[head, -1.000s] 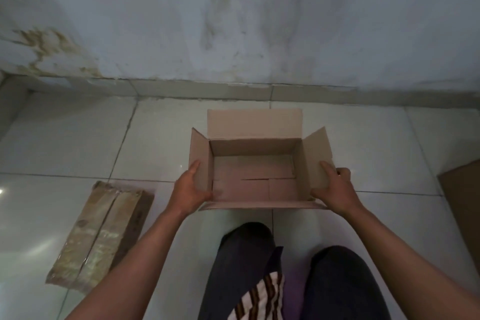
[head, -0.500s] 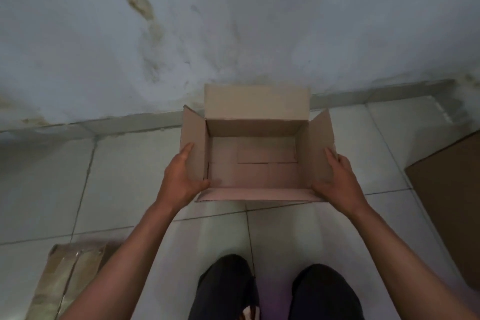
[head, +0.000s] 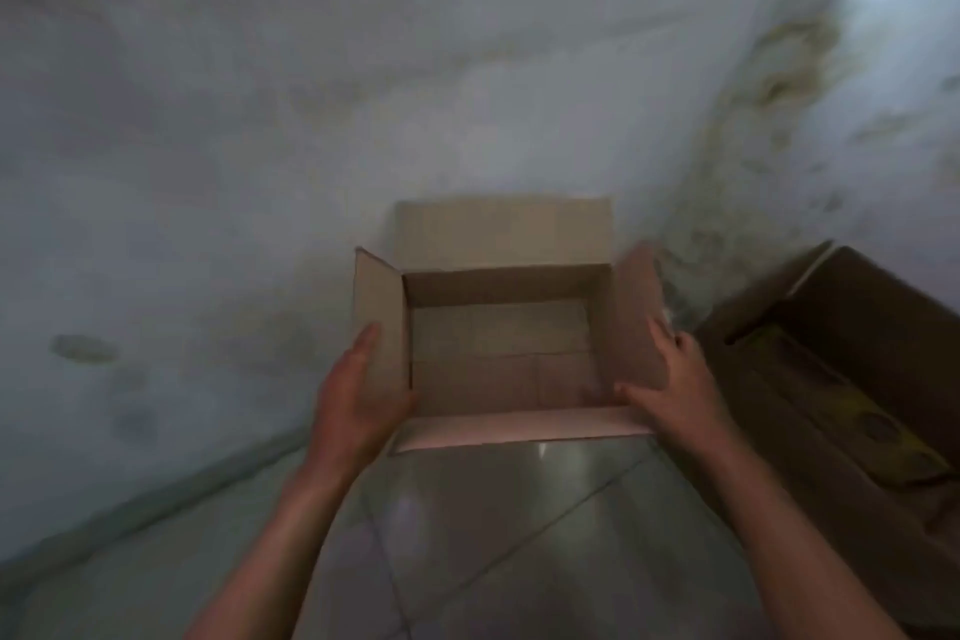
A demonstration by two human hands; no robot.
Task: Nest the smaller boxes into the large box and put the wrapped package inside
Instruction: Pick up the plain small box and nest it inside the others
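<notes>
— Where is the small box [head: 501, 359]?

— It is up in the air in front of the wall [head: 311, 130], over the tiled floor [head: 519, 535]. Two hands hold it, one on each side.

— Is it open?

— Yes. All four flaps stick out and you can see the bottom inside.

— What is the left hand [head: 358, 395] doing?

— It lies flat on the left side, fingers together, thumb by the near corner.

— And the right hand [head: 675, 395]?

— It presses the right side. The fingers reach up the right flap and the thumb points in at the near edge.

— What is beside it?

— A big box [head: 852, 379] sits on the floor to the right, also open. It is darker brown, with something yellow inside. The picture is blurry, so I cannot tell what that is.
</notes>
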